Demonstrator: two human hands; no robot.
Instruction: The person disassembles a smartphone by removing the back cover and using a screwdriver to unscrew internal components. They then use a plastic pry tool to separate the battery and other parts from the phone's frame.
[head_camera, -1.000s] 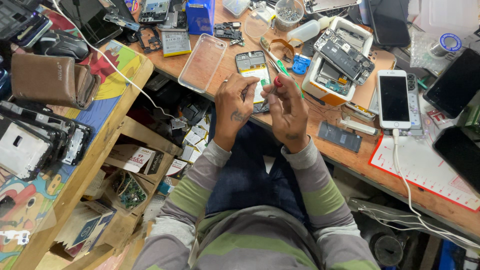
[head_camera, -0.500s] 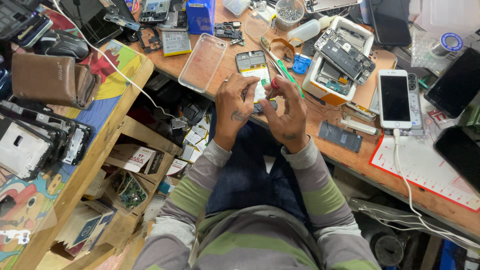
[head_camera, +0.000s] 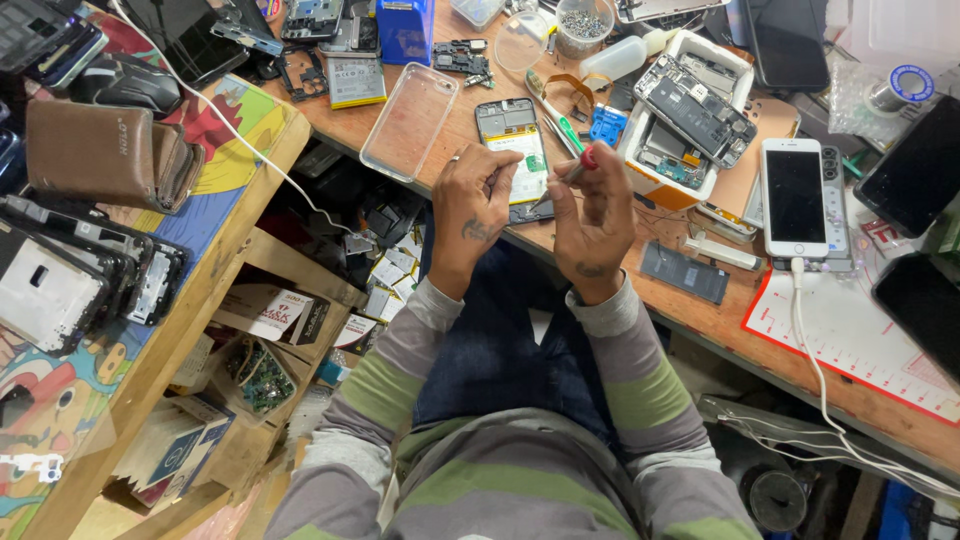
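Note:
An opened phone (head_camera: 512, 150) with its back off lies on the wooden workbench (head_camera: 700, 310) in front of me. My left hand (head_camera: 472, 205) rests on the phone's near left corner, fingers curled over its edge. My right hand (head_camera: 592, 215) grips a small red-tipped screwdriver (head_camera: 572, 172), its point down on the lower part of the phone. A pair of green-handled tweezers (head_camera: 560, 125) lies just right of the phone.
A clear phone case (head_camera: 408, 120) lies to the left. A white box (head_camera: 680, 120) holds a gutted phone. A white phone (head_camera: 793, 195) with a cable sits at right, on a white mat (head_camera: 860, 340). A brown wallet (head_camera: 110, 150) lies on the left shelf.
Both hands have shifted slightly forward onto the phone; the screwdriver tip has come down to its lower part.

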